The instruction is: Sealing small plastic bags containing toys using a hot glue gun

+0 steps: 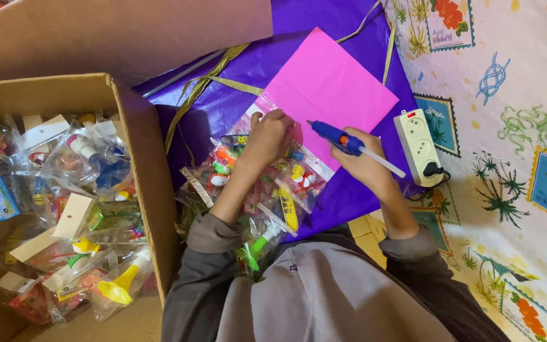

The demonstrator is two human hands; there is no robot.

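Observation:
My right hand point(367, 166) grips a blue glue gun point(343, 140) with a white glue stick poking out the back; its tip points left at the lower edge of a pink paper sheet point(330, 82). My left hand point(266, 139) presses down on clear plastic bags of small colourful toys point(286, 183), right where the bag tops meet the pink sheet. Both lie on purple wrapping foil point(242, 76) in front of my lap.
A cardboard box point(150, 171) full of bagged toys stands at the left. A white power strip point(419, 145) with a black plug lies right of the glue gun. Gold ribbon point(204, 85) trails over the foil. A patterned cloth point(514, 95) covers the right side.

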